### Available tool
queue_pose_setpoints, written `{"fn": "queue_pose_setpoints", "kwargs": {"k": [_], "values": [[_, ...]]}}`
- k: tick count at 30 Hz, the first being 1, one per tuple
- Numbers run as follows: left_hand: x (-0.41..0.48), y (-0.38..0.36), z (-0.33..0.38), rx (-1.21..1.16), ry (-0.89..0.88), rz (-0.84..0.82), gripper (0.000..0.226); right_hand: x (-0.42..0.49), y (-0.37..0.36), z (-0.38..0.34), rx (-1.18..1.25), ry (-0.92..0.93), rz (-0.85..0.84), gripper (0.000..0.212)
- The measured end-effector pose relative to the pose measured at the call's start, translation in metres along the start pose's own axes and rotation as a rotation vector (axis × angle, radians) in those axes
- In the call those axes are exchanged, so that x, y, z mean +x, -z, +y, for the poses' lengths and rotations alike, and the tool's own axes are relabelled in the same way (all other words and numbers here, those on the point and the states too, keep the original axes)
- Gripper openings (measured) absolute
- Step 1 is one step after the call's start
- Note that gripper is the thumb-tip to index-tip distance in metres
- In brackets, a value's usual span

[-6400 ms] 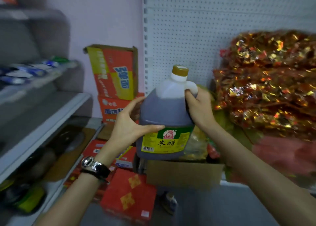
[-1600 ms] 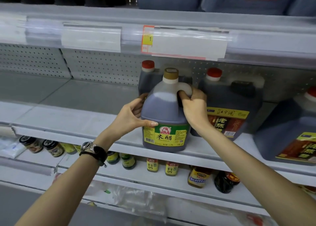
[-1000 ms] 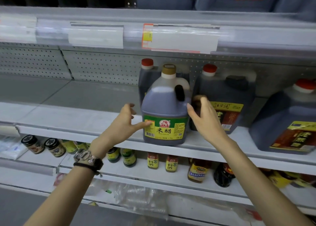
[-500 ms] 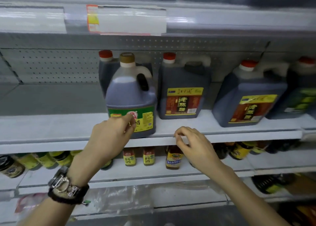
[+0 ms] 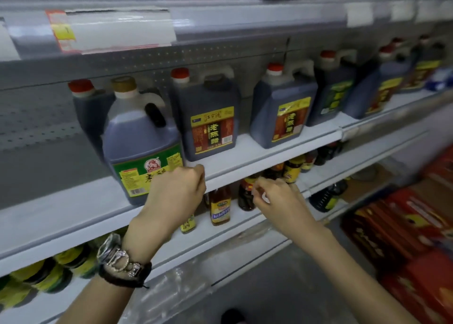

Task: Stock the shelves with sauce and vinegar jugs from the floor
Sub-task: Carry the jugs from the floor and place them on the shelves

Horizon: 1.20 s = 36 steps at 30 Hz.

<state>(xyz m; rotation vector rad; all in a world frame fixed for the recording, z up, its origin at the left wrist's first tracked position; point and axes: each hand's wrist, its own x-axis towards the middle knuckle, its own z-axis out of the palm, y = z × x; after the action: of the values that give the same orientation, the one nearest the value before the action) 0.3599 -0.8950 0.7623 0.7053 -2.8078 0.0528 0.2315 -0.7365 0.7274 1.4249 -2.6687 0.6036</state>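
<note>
The brown-capped vinegar jug with the green label [image 5: 139,139] stands upright near the front edge of the middle shelf [image 5: 245,156]. A red-capped jug [image 5: 85,102] stands right behind it. My left hand [image 5: 176,191] hovers in front of the label's lower right corner, fingers loosely curled, holding nothing. My right hand [image 5: 277,198] is lower and to the right, below the shelf edge, fingers loosely curled and empty. A watch sits on my left wrist.
More dark red-capped jugs [image 5: 210,122] [image 5: 282,117] line the same shelf to the right. Small sauce bottles [image 5: 220,208] fill the shelf below. Red boxes [image 5: 404,225] are stacked on the floor at the right. Price tags [image 5: 110,29] hang on the shelf above.
Both hands let go of the green-label jug, which stays on the shelf, and have drawn back and down. My view has swung to the right along the shelf.
</note>
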Motion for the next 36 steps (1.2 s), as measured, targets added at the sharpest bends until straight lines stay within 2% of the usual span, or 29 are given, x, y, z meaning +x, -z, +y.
{"fn": "queue_pose_setpoints", "kwargs": {"k": [9,13,17,19,26,36], "values": [[-0.008,-0.007,0.067,-0.032,-0.285,-0.073,0.016,-0.082,0.022,0.029,-0.115,-0.262,0.058,0.015],[-0.007,-0.004,0.105,-0.079,-0.475,-0.002,0.013,-0.113,0.034,0.048,-0.147,-0.381,0.083,0.016],[0.002,-0.009,0.147,-0.105,-0.536,-0.114,0.017,-0.141,0.049,0.073,-0.164,-0.471,0.113,0.016],[0.010,-0.010,0.172,-0.086,-0.595,-0.095,0.016,-0.156,0.057,0.090,-0.164,-0.518,0.130,0.015],[0.030,-0.011,0.291,-0.085,-0.716,-0.117,0.022,-0.214,0.098,0.164,-0.195,-0.693,0.170,0.015],[0.022,-0.028,0.477,-0.218,-0.915,-0.137,0.020,-0.310,0.161,0.277,-0.266,-0.894,0.234,0.015]]}}
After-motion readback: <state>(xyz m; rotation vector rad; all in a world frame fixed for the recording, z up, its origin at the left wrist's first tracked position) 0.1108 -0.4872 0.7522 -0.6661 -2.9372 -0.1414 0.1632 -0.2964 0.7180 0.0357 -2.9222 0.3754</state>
